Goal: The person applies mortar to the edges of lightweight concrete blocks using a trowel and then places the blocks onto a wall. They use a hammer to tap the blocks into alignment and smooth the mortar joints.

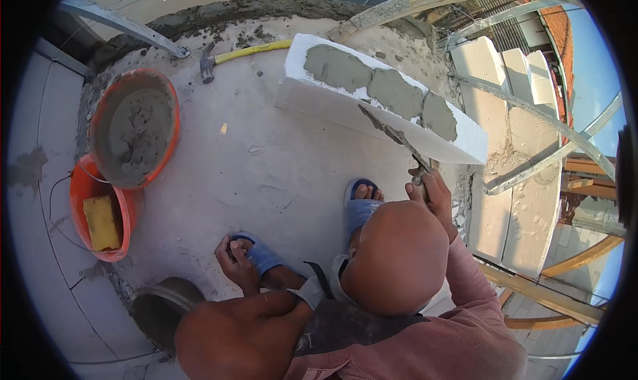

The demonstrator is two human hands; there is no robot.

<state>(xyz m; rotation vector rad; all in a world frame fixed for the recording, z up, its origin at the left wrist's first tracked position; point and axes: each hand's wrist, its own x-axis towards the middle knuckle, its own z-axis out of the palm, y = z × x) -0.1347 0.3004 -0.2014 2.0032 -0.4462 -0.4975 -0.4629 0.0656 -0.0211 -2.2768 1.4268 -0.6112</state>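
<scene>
My right hand [433,197] is wrapped round the handle of a mortar-smeared trowel [401,139], seen nearly edge-on. Its blade points up and left, close to the front side of a white building block [325,106]. Grey mortar [395,93] coats much of the block's upper face in patches, with white showing at the edges. Down by my blue sandal [266,254], my left hand [237,266] hangs with curled fingers and nothing visible in them. A hammer [246,52] with a yellow handle lies on the floor left of the block, the handle's end against it.
At left stand an orange-rimmed tub [174,107] of mortar and an orange bucket [78,200] holding a yellow sponge [102,222]. A dark bucket [149,303] is near my knee. Metal braces [531,114] cross before a pale block wall [492,207] at right.
</scene>
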